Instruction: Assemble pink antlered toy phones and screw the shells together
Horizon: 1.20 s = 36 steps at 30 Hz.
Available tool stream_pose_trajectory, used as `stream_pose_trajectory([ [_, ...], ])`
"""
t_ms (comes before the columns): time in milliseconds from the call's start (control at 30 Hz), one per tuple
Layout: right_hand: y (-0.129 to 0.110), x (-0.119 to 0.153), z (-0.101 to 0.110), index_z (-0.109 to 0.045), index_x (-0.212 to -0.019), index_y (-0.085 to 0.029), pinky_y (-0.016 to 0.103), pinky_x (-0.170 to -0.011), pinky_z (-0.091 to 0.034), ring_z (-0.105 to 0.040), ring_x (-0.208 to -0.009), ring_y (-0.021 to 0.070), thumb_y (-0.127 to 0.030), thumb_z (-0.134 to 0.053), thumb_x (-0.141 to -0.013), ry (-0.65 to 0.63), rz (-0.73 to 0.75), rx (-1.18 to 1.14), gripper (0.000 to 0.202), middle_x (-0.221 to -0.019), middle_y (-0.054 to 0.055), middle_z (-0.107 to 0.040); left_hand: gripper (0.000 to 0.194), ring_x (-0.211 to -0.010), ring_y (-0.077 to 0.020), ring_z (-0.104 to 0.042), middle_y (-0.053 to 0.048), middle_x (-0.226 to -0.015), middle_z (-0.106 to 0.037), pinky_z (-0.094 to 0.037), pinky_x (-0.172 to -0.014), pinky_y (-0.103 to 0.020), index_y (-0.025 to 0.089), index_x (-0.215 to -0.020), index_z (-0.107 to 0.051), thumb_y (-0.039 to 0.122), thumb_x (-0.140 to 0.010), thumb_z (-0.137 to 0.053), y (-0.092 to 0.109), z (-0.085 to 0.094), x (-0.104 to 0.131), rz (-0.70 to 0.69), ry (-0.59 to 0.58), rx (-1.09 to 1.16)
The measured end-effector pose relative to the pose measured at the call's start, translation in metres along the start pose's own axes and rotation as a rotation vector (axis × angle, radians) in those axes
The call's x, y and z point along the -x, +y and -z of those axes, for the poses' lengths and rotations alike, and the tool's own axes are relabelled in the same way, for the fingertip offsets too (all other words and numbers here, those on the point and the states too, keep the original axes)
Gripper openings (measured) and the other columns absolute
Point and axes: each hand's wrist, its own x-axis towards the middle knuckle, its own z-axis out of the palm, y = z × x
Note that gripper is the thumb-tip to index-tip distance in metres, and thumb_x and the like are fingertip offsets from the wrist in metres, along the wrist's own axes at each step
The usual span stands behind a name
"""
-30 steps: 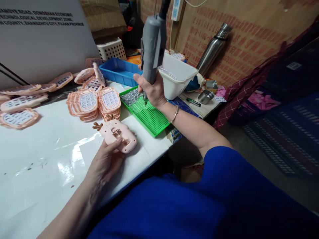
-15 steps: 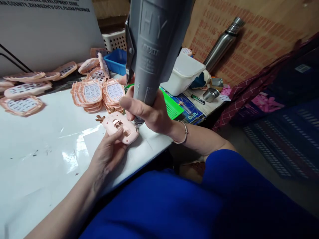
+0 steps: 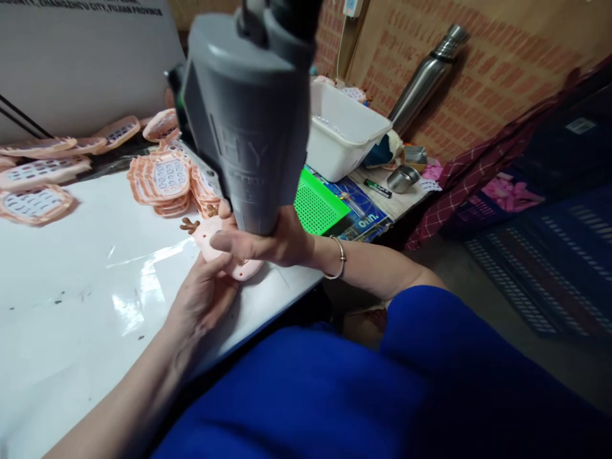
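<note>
A glossy white surface [image 3: 86,280] ran across the scene, backed by cardboard walls with red print and a white board. The right hand [image 3: 272,239] had its grip wrapped tight around the lower end of a large grey electric screwdriver [image 3: 243,121], which stood nearly upright and hid its own tip. Directly beneath that grip lay a pink toy shell [image 3: 215,245] with small brown antlers, resting on the surface near its front edge. The left hand [image 3: 203,299] sat just below and to the near side of the shell, its fingers [image 3: 217,261] pressed against the shell's edge; whether they curled under it could not be told. Beyond the grips, stacks of orange keypad fronts [image 3: 165,182] stood on the surface. To the right of the screwdriver grip lay a green perforated tray [image 3: 318,207], and further out a white plastic bin [image 3: 342,137]. A steel flask [image 3: 423,80] leaned against the cardboard.
</note>
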Motion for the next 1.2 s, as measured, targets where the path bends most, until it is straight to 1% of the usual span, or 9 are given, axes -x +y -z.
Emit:
stream_pose_trajectory([
  [100,0.003,-0.009,0.006,-0.055,-0.069,-0.021,0.026,-0.059,-0.050,-0.052,-0.060,0.0106,-0.034,-0.075,-0.073,-0.191,0.050,-0.211,0.024,-0.061,-0.006,-0.054,0.031,-0.073,-0.0132,-0.068,-0.001,-0.086,-0.074,-0.060,-0.068,-0.018,0.023,-0.098,-0.073,0.002,-0.075,-0.065,0.000,-0.002,0.001,0.023,0.020,-0.010],
  [133,0.004,-0.015,0.010,-0.056,-0.076,-0.022,0.025,-0.056,-0.049,-0.049,-0.056,0.0104,-0.038,-0.076,-0.073,-0.185,0.062,-0.252,0.026,-0.058,-0.007,-0.052,0.028,-0.073,-0.0127,-0.068,-0.002,-0.088,-0.075,-0.060,-0.068,-0.019,0.021,-0.097,-0.072,0.002,-0.079,-0.062,0.000,-0.003,0.002,0.028,0.037,-0.012],
  [233,0.009,-0.038,0.026,-0.056,-0.092,-0.025,0.026,-0.050,-0.044,-0.044,-0.049,0.0096,-0.058,-0.077,-0.068,0.056,0.158,-0.253,0.047,-0.057,-0.010,-0.048,0.027,-0.070,-0.0122,-0.070,-0.004,-0.087,-0.075,-0.061,-0.066,-0.019,0.015,-0.096,-0.072,-0.001,-0.084,-0.054,0.001,-0.006,0.002,0.045,0.093,-0.003],
  [300,0.016,-0.056,0.039,-0.054,-0.090,-0.025,0.027,-0.047,-0.041,-0.041,-0.047,0.0089,-0.069,-0.075,-0.062,0.253,0.222,-0.164,0.056,-0.056,-0.010,-0.045,0.029,-0.068,-0.0120,-0.070,-0.005,-0.084,-0.074,-0.061,-0.065,-0.019,0.013,-0.096,-0.071,-0.004,-0.085,-0.050,0.001,-0.007,0.003,0.049,0.108,0.016],
  [433,0.036,-0.082,0.060,-0.053,-0.091,-0.025,0.029,-0.050,-0.043,-0.044,-0.046,0.0099,-0.066,-0.076,-0.063,0.383,0.238,-0.058,0.055,-0.057,-0.009,-0.048,0.029,-0.067,-0.0124,-0.070,-0.006,-0.082,-0.074,-0.061,-0.063,-0.019,0.012,-0.097,-0.071,-0.004,-0.086,-0.049,0.002,-0.007,0.003,0.053,0.110,0.031],
  [600,0.059,-0.090,0.067,-0.053,-0.094,-0.024,0.030,-0.051,-0.046,-0.046,-0.047,0.0099,-0.060,-0.073,-0.070,0.415,0.213,-0.011,0.047,-0.066,-0.005,-0.054,0.029,-0.071,-0.0137,-0.071,-0.008,-0.089,-0.075,-0.062,-0.068,-0.023,0.014,-0.101,-0.071,-0.002,-0.086,-0.051,0.000,-0.005,0.002,0.051,0.102,0.015],
  [767,0.066,-0.092,0.068,-0.054,-0.098,-0.024,0.028,-0.052,-0.047,-0.051,-0.052,0.0106,-0.056,-0.072,-0.075,0.416,0.148,0.037,0.044,-0.066,-0.005,-0.055,0.030,-0.071,-0.0130,-0.071,-0.007,-0.088,-0.075,-0.062,-0.070,-0.022,0.015,-0.104,-0.071,-0.001,-0.087,-0.052,0.000,-0.004,0.001,0.066,0.127,0.020],
  [1000,0.066,-0.090,0.068,-0.053,-0.098,-0.023,0.026,-0.052,-0.046,-0.045,-0.049,0.0062,-0.069,-0.071,-0.068,0.383,0.204,0.018,0.058,-0.060,-0.010,-0.046,0.032,-0.073,-0.0140,-0.072,-0.007,-0.091,-0.076,-0.063,-0.070,-0.024,0.014,-0.103,-0.071,-0.003,-0.086,-0.050,0.000,-0.004,0.001,0.053,0.099,0.030],
  [1200,0.064,-0.095,0.069,-0.049,-0.096,-0.023,0.022,-0.048,-0.042,-0.039,-0.047,0.0019,-0.083,-0.068,-0.060,0.367,0.210,-0.001,0.073,-0.057,-0.015,-0.039,0.029,-0.065,-0.0116,-0.070,-0.005,-0.080,-0.073,-0.060,-0.062,-0.018,0.012,-0.096,-0.071,-0.004,-0.087,-0.048,0.002,-0.008,0.003,0.061,0.128,0.055],
])
